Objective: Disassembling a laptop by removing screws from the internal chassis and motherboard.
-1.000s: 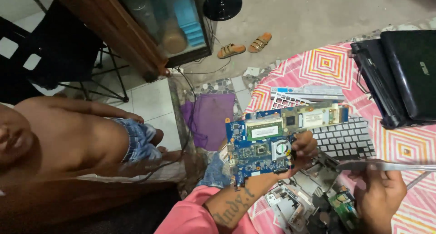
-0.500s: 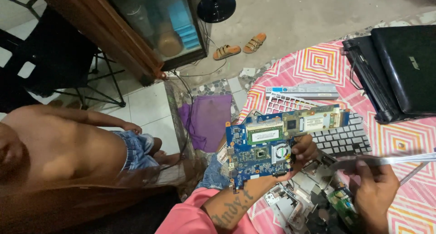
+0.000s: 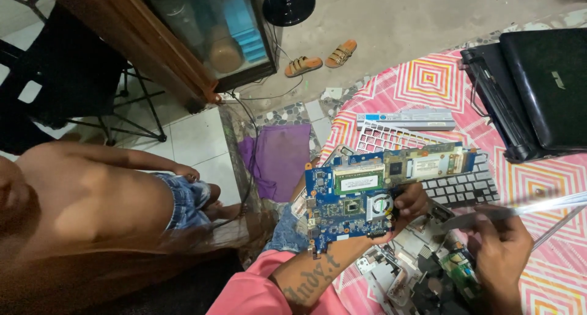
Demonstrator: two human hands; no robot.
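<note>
A: Where's the circuit board just now?

B: Held up off the table, tilted, its face to the camera. The left hand grips it at the lower right, fingers curled over the edge just beside the round fan opening; the thumb side is hidden behind the board.

A: And how does it look?

B: Blue, irregular in outline, wider along the top. A green memory strip sits upper left, a dark square chip near the middle, a pale shielded patch to the upper right, small connectors along the bottom edge.

A: The right hand?

B: Lower right, well apart from the board, closed around a thin silvery tool that runs out towards the right edge. What kind of tool it is I cannot tell.

A: What lies beneath?

B: A pink patterned cloth over the table. On it a white keyboard just behind the board, a white key frame, a grey battery bar, and a black laptop at the far right. An opened casing below the hands holds loose parts and a small green board.

A: Anyone else?

B: A person sits at the left, on the floor side.
</note>
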